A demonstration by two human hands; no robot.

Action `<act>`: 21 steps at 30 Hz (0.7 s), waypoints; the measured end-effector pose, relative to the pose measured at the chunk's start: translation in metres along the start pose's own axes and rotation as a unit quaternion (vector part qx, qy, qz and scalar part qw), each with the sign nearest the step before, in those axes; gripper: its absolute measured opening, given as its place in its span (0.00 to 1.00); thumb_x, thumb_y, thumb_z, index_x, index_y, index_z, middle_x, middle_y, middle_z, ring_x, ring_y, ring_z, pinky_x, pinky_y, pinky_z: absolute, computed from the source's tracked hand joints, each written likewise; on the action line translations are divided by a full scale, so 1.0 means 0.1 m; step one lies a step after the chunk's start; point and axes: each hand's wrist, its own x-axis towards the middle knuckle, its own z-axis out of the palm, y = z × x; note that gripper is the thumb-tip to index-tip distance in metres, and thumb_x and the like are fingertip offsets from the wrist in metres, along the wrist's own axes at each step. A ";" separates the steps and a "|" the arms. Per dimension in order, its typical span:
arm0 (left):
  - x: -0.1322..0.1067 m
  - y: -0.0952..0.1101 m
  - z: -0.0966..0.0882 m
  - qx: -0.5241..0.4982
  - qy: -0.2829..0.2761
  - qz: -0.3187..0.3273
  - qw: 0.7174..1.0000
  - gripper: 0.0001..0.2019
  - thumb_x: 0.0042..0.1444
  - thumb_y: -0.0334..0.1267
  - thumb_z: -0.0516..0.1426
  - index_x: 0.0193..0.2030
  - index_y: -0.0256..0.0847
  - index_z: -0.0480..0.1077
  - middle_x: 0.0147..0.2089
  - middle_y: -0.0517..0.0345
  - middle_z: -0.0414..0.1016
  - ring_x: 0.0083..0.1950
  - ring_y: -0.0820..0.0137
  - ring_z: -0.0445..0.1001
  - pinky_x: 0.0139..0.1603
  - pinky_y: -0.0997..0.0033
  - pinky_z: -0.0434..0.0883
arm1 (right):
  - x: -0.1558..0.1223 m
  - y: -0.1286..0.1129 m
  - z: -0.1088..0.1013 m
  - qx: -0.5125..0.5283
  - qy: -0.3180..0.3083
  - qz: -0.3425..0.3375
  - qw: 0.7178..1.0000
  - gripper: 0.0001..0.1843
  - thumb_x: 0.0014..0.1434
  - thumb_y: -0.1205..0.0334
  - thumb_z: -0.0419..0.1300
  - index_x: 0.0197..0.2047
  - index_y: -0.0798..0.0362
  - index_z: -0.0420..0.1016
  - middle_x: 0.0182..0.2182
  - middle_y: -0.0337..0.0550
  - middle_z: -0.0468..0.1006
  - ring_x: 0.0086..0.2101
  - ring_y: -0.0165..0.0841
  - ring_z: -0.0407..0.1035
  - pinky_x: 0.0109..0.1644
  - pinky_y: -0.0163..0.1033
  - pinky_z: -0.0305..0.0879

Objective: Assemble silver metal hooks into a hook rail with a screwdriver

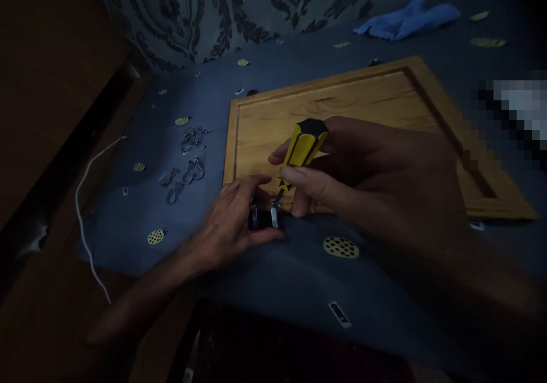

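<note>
My right hand point(342, 172) is closed around a yellow and black screwdriver point(304, 143), tilted with its shaft pointing down. The tip meets a small black part with shiny metal bands point(265, 215) near the front edge of a wooden board point(273, 138). My left hand point(228, 215) grips that part, its thumb along the near side and its fingers along the far side. The exact kind of part is hard to make out in the dim light. Fingers partly cover the contact point.
Left of the board lie several loose metal clips point(193, 171) and small screws point(200, 138). A white cable point(81, 218) hangs over the cloth's left edge. A blue cloth point(405, 18) lies at the back right. The table wears a pineapple-printed blue cover point(290, 292).
</note>
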 end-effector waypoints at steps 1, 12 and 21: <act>0.00 0.00 0.00 0.000 0.004 0.004 1.000 0.33 0.57 0.49 0.69 0.63 0.45 0.61 0.53 0.53 0.78 0.58 0.57 0.77 0.62 0.49 0.73 | 0.00 0.01 0.01 0.004 0.008 0.004 1.000 0.07 0.62 0.58 0.70 0.36 0.48 0.77 0.32 0.31 0.82 0.19 0.24 0.72 0.23 0.33 0.73; -0.01 -0.01 -0.01 0.019 0.011 0.009 1.000 0.35 0.56 0.51 0.70 0.64 0.46 0.60 0.52 0.55 0.78 0.57 0.58 0.77 0.62 0.50 0.72 | 0.00 -0.01 -0.05 -0.017 -0.017 0.005 1.000 0.10 0.67 0.55 0.64 0.34 0.49 0.75 0.28 0.33 0.78 0.30 0.29 0.78 0.37 0.37 0.80; -0.01 -0.01 -0.01 0.017 0.000 0.007 1.000 0.35 0.58 0.51 0.68 0.66 0.46 0.59 0.52 0.55 0.77 0.56 0.57 0.77 0.60 0.49 0.73 | -0.01 -0.01 -0.03 0.007 0.016 0.034 0.999 0.11 0.59 0.55 0.72 0.33 0.48 0.75 0.29 0.32 0.77 0.24 0.27 0.74 0.27 0.35 0.75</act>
